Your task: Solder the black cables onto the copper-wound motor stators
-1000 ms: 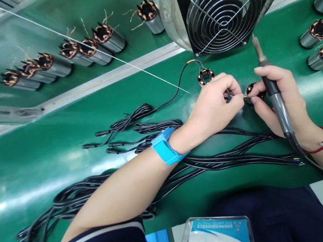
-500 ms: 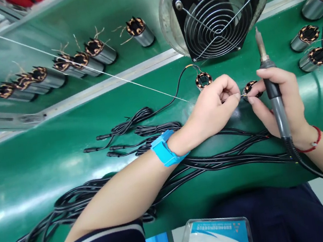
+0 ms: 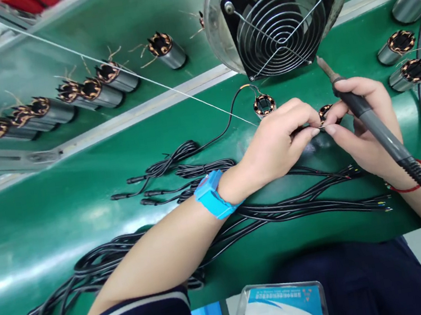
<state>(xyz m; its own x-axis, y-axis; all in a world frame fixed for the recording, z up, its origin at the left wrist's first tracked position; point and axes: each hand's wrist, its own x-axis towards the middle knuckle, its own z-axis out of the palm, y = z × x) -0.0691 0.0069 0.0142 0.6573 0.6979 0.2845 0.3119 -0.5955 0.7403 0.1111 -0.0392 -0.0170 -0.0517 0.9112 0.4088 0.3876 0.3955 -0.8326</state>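
My left hand (image 3: pixel 291 137), with a blue wrist strap (image 3: pixel 214 194), is closed in a pinch on a thin wire (image 3: pixel 322 127). The thumb and forefinger of my right hand (image 3: pixel 368 122) pinch the same spot from the other side. A soldering iron (image 3: pixel 375 126) lies in my right hand, its tip pointing up and left toward the fan. Just behind the fingertips stands a stator (image 3: pixel 325 111) with copper windings, partly hidden. Another stator (image 3: pixel 264 105), joined to a black cable (image 3: pixel 233 111), stands behind my left hand. A thin white strand (image 3: pixel 167 85) runs down to my left hand.
A fan with a wire guard (image 3: pixel 281 34) stands at the back. Black cables (image 3: pixel 283 212) lie in front of my hands and under my left forearm. More stators (image 3: pixel 409 74) stand at the right; several others (image 3: pixel 118 76) line the strip behind the metal rail (image 3: pixel 198 82).
The soldering iron has tilted, its tip swinging left and its handle lower right. My fingertips have come closer together. The stators behind the rail have shifted left, and another shows beside the fan.
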